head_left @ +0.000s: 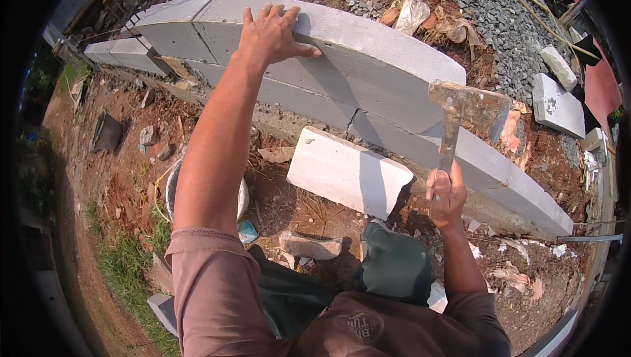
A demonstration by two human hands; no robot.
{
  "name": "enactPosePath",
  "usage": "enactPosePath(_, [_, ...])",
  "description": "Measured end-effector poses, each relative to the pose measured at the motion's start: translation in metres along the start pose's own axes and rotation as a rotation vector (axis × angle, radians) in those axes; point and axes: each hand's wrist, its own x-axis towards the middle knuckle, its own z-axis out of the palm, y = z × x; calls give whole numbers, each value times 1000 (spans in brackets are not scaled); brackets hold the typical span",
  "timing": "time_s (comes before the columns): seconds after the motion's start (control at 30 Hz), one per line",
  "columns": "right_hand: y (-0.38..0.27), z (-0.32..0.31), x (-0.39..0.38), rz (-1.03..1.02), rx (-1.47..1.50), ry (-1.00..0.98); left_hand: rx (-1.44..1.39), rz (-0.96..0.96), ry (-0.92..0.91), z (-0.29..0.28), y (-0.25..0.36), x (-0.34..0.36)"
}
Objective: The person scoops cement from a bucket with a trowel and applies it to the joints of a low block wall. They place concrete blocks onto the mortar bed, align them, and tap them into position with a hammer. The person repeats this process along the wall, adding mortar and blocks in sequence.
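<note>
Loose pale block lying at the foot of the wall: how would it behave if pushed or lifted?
The loose block probably stays stiff, going by its thick, slab-like shape. It's unlikely to roll, given the broad flat face. Edges may chip: its right end looks ragged.

Block wall, with gravel behind it and a loose block before it.
The left hand lies on the upper course, left of the hammer-like tool in the right hand. The loose block lies on the soil at the wall's foot, between the left forearm and right hand; a stone fragment lies nearer the person. A bucket is partly behind the left forearm, and grass lies at lower left.
</note>
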Motion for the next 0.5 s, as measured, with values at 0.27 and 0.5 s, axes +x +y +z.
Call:
enactPosePath(0.27, [71, -24, -67, 690, 192, 350, -27, 226, 64, 3, 54, -5])
enactPosePath(0.5, [61, 8, 5, 532, 591, 600, -98, 253, 135, 7, 48, -5])
